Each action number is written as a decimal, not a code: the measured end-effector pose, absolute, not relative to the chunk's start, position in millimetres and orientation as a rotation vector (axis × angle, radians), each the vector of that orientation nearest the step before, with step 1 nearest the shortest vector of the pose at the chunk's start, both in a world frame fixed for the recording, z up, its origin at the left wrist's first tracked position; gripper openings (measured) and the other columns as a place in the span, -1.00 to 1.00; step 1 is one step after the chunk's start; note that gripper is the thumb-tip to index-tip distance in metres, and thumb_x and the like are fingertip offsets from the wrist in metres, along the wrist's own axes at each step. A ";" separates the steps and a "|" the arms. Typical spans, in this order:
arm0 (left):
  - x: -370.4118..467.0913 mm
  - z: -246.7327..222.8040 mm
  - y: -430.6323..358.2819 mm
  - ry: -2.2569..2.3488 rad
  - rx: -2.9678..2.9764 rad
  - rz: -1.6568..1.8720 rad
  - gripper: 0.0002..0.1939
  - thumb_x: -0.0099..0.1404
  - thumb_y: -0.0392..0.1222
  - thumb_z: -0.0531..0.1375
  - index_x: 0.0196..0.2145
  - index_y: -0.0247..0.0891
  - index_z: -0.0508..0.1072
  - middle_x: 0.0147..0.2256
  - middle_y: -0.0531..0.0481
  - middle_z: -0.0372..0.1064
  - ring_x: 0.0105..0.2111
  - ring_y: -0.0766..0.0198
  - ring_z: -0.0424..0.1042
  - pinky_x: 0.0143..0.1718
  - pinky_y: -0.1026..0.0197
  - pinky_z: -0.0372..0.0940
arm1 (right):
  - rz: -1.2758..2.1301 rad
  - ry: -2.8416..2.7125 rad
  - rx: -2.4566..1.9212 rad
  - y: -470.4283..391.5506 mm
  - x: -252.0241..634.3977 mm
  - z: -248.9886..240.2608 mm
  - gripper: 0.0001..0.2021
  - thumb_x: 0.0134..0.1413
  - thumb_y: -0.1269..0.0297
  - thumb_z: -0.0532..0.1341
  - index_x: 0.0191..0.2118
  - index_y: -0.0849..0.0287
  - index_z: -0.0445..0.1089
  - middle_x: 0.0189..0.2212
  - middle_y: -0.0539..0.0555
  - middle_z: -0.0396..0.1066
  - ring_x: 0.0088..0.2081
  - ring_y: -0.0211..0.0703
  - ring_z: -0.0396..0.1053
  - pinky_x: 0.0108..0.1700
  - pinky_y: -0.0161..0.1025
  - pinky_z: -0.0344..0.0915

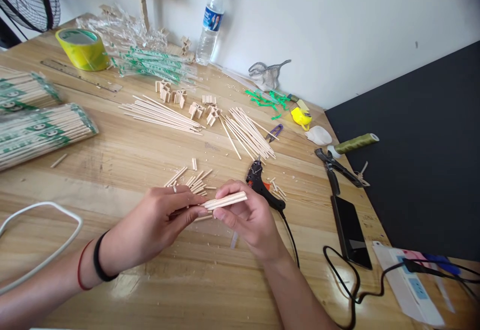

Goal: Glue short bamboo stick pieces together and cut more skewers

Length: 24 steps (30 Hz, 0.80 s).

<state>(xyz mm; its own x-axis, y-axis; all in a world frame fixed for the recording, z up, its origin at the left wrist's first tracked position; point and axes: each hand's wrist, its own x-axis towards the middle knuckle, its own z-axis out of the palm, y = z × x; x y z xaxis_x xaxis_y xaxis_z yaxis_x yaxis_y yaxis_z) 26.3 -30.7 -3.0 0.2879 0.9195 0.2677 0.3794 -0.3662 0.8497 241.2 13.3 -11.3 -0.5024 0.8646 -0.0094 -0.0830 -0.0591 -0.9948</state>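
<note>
A small bundle of short wooden sticks (228, 200) lies between my two hands, pinched at both ends. My left hand (159, 215) closes thumb and forefinger on its left end. From the other side, my right hand (252, 218) grips it between thumb and fingers. Just behind my hands is a loose pile of short cut sticks (197, 182), partly covered by my fingers. A black glue gun (258, 180) rests right behind my right hand. Further back lie long wooden sticks (249, 132) and several small stick assemblies (196, 110).
Packs of sticks (41, 132) and a yellow tape roll (82, 50) lie left. A water bottle (212, 22) stands by the wall. Purple snips (275, 132), pliers (341, 167), a phone (351, 231) and a power strip (414, 285) lie right. A black cable (290, 230) trails from the glue gun.
</note>
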 end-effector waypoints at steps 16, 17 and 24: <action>21.7 -3.4 -34.5 1.096 1.948 1.121 -0.87 0.48 -0.33 0.26 -0.18 -0.26 0.64 -0.27 -0.08 0.65 -0.30 0.29 0.63 -0.29 0.37 0.44 | 1.586 -1.587 -0.920 13.9 242.8 -8.6 -0.73 0.03 0.15 0.54 -0.21 0.12 0.56 -0.30 0.04 0.56 -0.34 -0.19 0.51 -0.30 -0.29 0.49; 21.5 -3.3 -34.8 1.084 1.953 1.123 -0.87 0.48 -0.34 0.26 -0.17 -0.26 0.64 -0.26 -0.07 0.65 -0.30 0.29 0.63 -0.29 0.37 0.44 | 1.584 -1.603 -0.917 14.1 242.8 -8.7 -0.72 0.03 0.14 0.54 -0.19 0.11 0.57 -0.29 0.04 0.57 -0.32 -0.18 0.53 -0.28 -0.29 0.49; 21.2 -2.1 -35.3 1.046 1.968 1.119 -0.87 0.47 -0.37 0.26 -0.14 -0.27 0.64 -0.23 -0.09 0.67 -0.27 0.28 0.65 -0.28 0.36 0.45 | 1.556 -1.672 -0.819 14.9 241.5 -9.3 -0.81 0.10 0.15 0.53 -0.25 0.12 0.64 -0.36 0.04 0.60 -0.34 -0.18 0.53 -0.28 -0.27 0.44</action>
